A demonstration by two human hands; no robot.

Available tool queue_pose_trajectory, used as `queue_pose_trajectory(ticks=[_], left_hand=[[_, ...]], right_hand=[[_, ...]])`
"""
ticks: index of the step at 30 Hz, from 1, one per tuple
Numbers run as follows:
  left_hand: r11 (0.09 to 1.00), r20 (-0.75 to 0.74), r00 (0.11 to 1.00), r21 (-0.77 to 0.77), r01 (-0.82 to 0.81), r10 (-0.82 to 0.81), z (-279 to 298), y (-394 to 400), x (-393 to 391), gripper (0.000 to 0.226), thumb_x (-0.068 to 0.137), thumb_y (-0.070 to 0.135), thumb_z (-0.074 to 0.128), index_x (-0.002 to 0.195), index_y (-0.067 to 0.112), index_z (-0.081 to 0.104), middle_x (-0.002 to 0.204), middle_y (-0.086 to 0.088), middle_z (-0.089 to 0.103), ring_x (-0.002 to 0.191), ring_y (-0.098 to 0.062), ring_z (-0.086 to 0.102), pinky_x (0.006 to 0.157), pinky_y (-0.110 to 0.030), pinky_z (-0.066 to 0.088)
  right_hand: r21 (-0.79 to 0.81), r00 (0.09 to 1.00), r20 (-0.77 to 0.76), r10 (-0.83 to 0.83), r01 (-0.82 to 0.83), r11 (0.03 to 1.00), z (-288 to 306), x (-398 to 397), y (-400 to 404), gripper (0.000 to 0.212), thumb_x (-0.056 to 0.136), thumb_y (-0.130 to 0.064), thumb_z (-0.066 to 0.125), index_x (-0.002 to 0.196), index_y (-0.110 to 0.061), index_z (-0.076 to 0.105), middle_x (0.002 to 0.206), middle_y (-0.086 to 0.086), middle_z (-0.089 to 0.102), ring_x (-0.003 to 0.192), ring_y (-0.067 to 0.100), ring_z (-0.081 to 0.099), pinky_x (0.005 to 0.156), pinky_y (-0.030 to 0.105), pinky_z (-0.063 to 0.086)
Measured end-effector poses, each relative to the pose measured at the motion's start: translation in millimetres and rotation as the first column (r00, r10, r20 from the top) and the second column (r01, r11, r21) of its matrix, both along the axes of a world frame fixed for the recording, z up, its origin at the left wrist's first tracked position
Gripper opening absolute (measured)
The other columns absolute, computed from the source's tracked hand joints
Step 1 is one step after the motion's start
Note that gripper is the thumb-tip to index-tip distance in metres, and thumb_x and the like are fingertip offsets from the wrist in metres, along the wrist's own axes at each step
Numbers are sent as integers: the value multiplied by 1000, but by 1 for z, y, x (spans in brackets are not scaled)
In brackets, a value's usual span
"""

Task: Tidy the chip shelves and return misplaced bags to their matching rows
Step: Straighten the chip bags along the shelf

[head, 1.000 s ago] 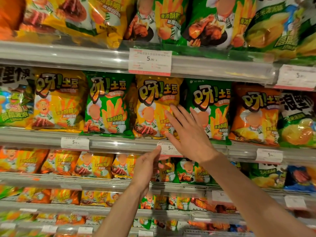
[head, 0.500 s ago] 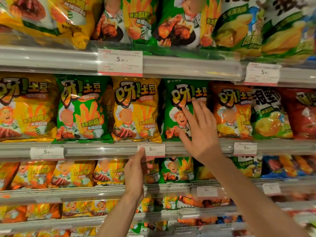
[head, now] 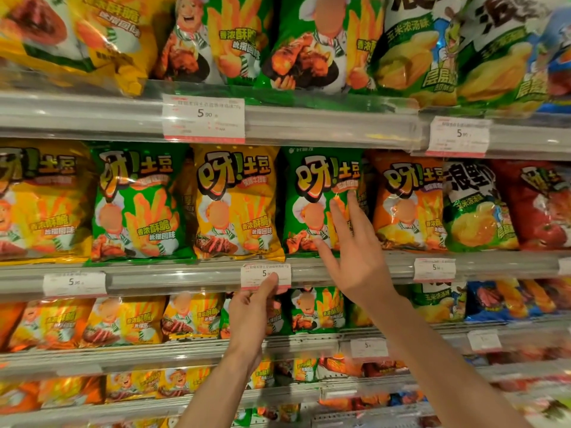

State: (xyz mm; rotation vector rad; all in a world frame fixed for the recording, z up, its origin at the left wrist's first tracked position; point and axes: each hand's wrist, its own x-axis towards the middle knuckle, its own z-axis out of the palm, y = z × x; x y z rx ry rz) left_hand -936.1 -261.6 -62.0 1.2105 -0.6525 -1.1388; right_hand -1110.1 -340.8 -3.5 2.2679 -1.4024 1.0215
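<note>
Right hand: the right hand (head: 355, 257) is reaching up to the middle shelf with fingers straight and spread, fingertips (head: 335, 206) pressing flat against the front of the green chip bag (head: 312, 193); nothing is being grasped.
Left hand: the left hand (head: 251, 316) is rising below the shelf rail (head: 185, 281), its thumb lying on the lower edge of the price tag (head: 265, 275); the other fingers are curling loosely behind the hand, and whether they are pinching the tag cannot be told.
Green chip bag: it is standing upright on the middle shelf, between a yellow chip bag (head: 234, 202) on its left and an orange chip bag (head: 404, 202) on its right, touching both.
Row pattern: further left, a second green bag (head: 139, 202) is sitting between two yellow ones, the far-left yellow bag (head: 40, 202) being cut by the frame edge.
Right end of row: a green corn-chip bag (head: 475, 208) and a red bag (head: 540, 202) are standing beside the orange one.
Upper shelf: larger yellow and green bags are leaning over the upper rail (head: 324, 122), which is carrying a 5.90 tag (head: 204, 118).
Lower shelves: smaller yellow, green and orange bags are standing in rows, partly blurred.
</note>
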Motion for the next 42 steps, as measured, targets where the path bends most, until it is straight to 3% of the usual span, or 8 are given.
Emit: queue_pose_trajectory(ticks=[13,19,26,29,31,34,37,42], left_hand=[[1000,13,1000,6,-24,24,8,5,0,34,91,39,74,69,14,79,59,5,67,62,-15,55,77,-39,46],[1000,66,998,-8,-11,12,11,9,2,39,94,39,69,79,5,80,55,4,64,44,-3,48,52,-19,40],[989,147,983,-83,119,-106,-7,18,16,34,100,34,60,98,0,67,79,-1,74,72,-16,61,74,-45,52],[970,287,940,-100,222,-185,-14,32,20,18,101,24,59,108,9,66,97,-3,70,88,-13,63,78,-22,53],[962,386,896,-68,264,-218,-22,39,21,20,100,26,62,117,17,65,105,6,69,97,-9,66,79,-15,50],[961,629,747,-1,277,-215,-42,46,19,37,93,58,59,122,35,62,111,18,68,102,5,62,88,-26,51],[962,697,681,48,267,-224,-48,57,9,61,84,80,47,131,41,55,122,26,62,107,11,60,90,-28,54],[971,678,700,95,218,-223,-46,62,-35,49,86,69,54,130,48,52,123,28,62,109,5,63,96,-39,55]], right_hand=[[5,997,70,7,-7,1000,-8,4,3,68,105,-48,45,159,-10,27,167,21,16,153,39,22,117,57,33],[78,990,136,-45,34,996,-22,8,24,78,102,-47,52,162,-13,15,169,17,9,157,34,12,123,56,24],[294,979,102,-174,137,946,-63,-5,65,81,100,-63,35,163,-19,7,171,4,-1,158,18,-7,128,47,10],[368,983,129,-131,75,927,-77,-12,84,83,99,-66,33,162,-23,0,170,-5,-13,156,12,-14,127,33,-2],[393,976,198,-88,4,920,-79,-15,95,81,101,-59,43,162,-27,0,170,-11,-13,156,9,-10,125,33,2],[472,949,303,-83,-74,878,-84,-23,110,81,98,-57,48,160,-39,-1,169,-20,-8,156,4,-1,125,33,16],[556,942,319,-102,-98,825,-100,-42,118,79,97,-61,46,159,-43,2,168,-15,18,148,14,36,115,40,40],[630,908,399,-128,-170,757,-116,-90,113,72,96,-62,48,158,-44,16,159,-18,36,134,-3,42,110,29,39]])
